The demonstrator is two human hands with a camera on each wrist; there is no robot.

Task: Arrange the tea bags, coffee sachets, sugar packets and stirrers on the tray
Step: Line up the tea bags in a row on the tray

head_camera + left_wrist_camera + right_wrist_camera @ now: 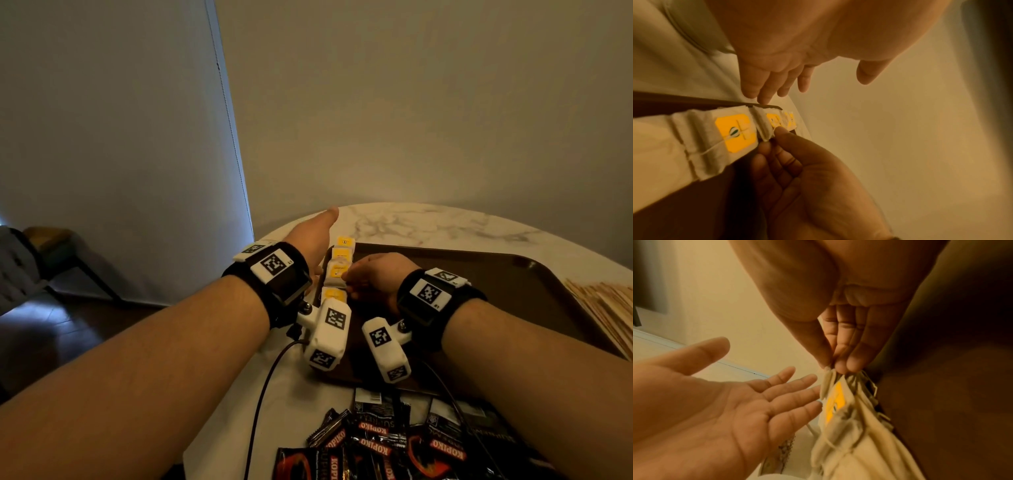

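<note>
Yellow-tagged white paper tea bags (337,270), rowed along the brown plastic tray (479,274), are pinched by the right hand (373,274) fingers (846,360); left hand (313,236) fingers (789,386) are spread just beside.

Dim beige wall (411,102), dark floor (68,335), chair (41,260)

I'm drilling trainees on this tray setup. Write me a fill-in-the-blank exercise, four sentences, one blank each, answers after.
1. The tea bags lie in a row along the ____ edge of the brown tray.
2. The right hand pinches a ____.
3. The left hand has its fingers ____ and holds nothing.
4. The coffee sachets lie on the ____, not on the tray.

Missing words: left; tea bag; straight; table
</note>
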